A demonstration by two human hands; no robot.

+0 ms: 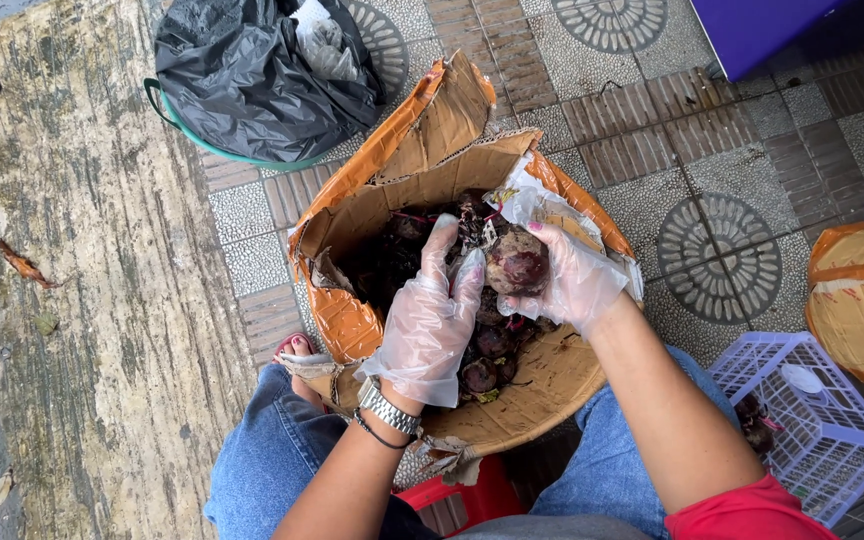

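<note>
One beetroot (518,266) is held over the middle of a torn cardboard box (404,165), clamped in the fingers of the right hand (574,280). The left hand (432,325) rests flat, fingers spread, on the dark heap of beetroots (487,345) inside the box and grips nothing. Both hands are covered by thin clear plastic gloves, and a metal watch (389,410) is worn on the left wrist.

The step in hand appears to be picking a root out of the heap. It is judged best done with the root gripped by its round body (wet skin is likely to slip in a loose glove), while the heap is steadied by the flat left hand so that nothing rolls.

Counted: two hands, one lifted beetroot, some five further roots plainly told apart in the heap (more are hidden in shadow). One black bag (252,75) in a green tub lies at eleven o'clock from the box, one lilac plastic basket (812,425) at four o'clock, one second taped box (862,300) at three o'clock. The ground is patterned paving (712,170).
</note>
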